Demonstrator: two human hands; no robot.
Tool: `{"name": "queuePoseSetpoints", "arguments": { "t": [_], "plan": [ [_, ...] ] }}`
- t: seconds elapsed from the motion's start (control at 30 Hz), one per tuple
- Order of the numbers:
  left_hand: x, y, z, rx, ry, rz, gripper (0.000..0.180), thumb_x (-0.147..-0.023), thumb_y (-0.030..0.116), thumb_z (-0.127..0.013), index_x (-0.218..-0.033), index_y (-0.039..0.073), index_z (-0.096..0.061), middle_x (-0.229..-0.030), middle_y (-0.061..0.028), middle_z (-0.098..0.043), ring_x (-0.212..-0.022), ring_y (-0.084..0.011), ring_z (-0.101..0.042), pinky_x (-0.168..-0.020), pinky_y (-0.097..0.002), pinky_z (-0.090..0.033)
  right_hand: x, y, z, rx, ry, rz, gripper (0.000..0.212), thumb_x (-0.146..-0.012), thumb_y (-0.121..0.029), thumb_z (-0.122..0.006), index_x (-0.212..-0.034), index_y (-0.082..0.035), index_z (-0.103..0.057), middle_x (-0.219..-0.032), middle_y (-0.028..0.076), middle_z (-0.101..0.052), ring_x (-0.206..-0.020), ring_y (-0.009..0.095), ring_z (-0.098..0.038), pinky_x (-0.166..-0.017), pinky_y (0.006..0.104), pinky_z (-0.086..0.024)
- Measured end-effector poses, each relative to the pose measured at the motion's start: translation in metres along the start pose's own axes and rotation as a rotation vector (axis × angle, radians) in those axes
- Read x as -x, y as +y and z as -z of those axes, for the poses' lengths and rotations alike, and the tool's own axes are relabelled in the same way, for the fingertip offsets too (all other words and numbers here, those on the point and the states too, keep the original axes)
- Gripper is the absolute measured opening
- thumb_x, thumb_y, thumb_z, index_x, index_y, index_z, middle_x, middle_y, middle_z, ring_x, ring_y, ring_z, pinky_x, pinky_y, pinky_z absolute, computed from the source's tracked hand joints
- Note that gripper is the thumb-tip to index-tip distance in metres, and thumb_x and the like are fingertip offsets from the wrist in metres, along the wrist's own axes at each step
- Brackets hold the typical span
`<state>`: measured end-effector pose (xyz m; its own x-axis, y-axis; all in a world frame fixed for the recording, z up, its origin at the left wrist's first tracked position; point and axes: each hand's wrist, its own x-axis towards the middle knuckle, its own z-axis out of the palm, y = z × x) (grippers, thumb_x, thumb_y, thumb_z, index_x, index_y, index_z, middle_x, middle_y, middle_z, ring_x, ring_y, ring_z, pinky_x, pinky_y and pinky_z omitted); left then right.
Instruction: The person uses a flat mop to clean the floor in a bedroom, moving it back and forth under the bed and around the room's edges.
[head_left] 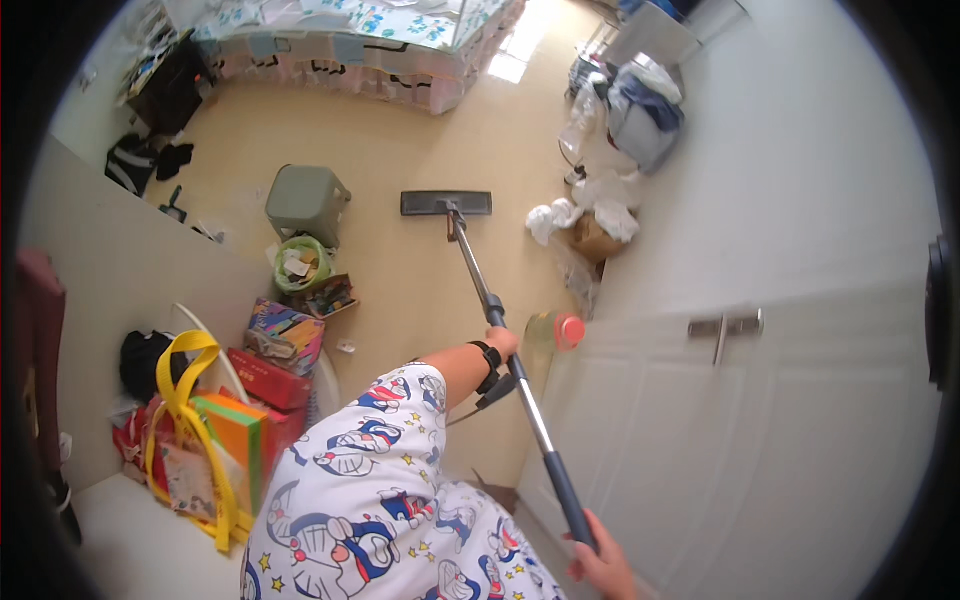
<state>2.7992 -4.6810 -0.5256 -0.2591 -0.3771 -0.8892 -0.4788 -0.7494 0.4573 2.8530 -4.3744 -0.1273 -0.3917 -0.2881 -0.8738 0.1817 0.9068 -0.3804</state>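
A flat mop (pixel 471 277) slants from the lower right up to the middle of the floor. Its wide dark rectangular head (pixel 424 204) lies flat on the beige floor. My left hand (pixel 503 343), with a black band on the wrist, is wrapped round the pole just below its dark collar. Lower down, my right hand (pixel 603 566) grips the end of the dark handle, close to the white door. A clear container with a red lid (pixel 570 332) stands on the floor right of my left hand.
Left of the mop stand a grey-green stool (pixel 303 200) and a green-lined waste bin (pixel 303 264), with boxes and bags nearer me. Bags and a cardboard box (pixel 594 240) line the right side by the door (pixel 800 420). A bed (pixel 330 62) lies at the back.
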Motion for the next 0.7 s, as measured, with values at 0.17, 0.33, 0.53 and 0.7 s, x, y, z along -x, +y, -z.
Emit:
{"name": "queuePoseSetpoints", "arguments": {
  "t": [0.17,0.33,0.53,0.7],
  "plan": [
    [-0.096,0.140,0.034,-0.227,0.101,-0.089,0.031,-0.077,0.012,-0.051,-0.101,-0.006,-0.045,-0.097,-0.0209,-0.057,-0.086,-0.0311,-0.059,-0.072,-0.0377,-0.049,-0.122,-0.109,-0.016,-0.246,-0.144,0.238,0.057,-0.079,-0.003,-0.047,-0.131,-0.001,-0.023,-0.099,0.016,-0.051,-0.061,0.016,-0.053,-0.048,0.0246,-0.042],
    [-0.121,0.233,0.133,-0.271,0.296,-0.142,0.040,-0.074,0.010,-0.055,-0.107,-0.007,-0.040,-0.102,-0.0234,-0.054,-0.091,-0.0326,-0.057,-0.074,-0.0369,-0.048,-0.195,-0.201,-0.041,-0.443,-0.288,0.251,0.061,-0.078,-0.001,-0.048,-0.132,-0.002,-0.020,-0.092,0.012,-0.051,-0.054,0.012,-0.051,-0.042,0.0207,-0.039],
    [-0.168,0.276,0.223,-0.292,0.442,-0.126,0.040,-0.076,0.010,-0.050,-0.112,-0.005,-0.040,-0.106,-0.0208,-0.054,-0.093,-0.0336,-0.056,-0.078,-0.0409,-0.046,-0.263,-0.273,-0.076,-0.606,-0.505,0.223,0.064,-0.078,0.001,-0.047,-0.133,-0.006,-0.016,-0.094,0.015,-0.048,-0.063,0.014,-0.052,-0.042,0.0230,-0.041],
    [-0.155,0.285,0.214,-1.900,-0.064,-0.321,0.036,-0.079,0.012,-0.046,-0.111,-0.005,-0.049,-0.105,-0.0179,-0.056,-0.093,-0.0333,-0.056,-0.080,-0.0489,-0.042,-0.301,-0.240,-0.097,-0.944,-0.739,-0.033,0.056,-0.087,-0.013,-0.042,-0.135,-0.021,-0.012,-0.086,0.012,-0.047,-0.051,0.014,-0.047,-0.039,0.0227,-0.039]
  ]
}}
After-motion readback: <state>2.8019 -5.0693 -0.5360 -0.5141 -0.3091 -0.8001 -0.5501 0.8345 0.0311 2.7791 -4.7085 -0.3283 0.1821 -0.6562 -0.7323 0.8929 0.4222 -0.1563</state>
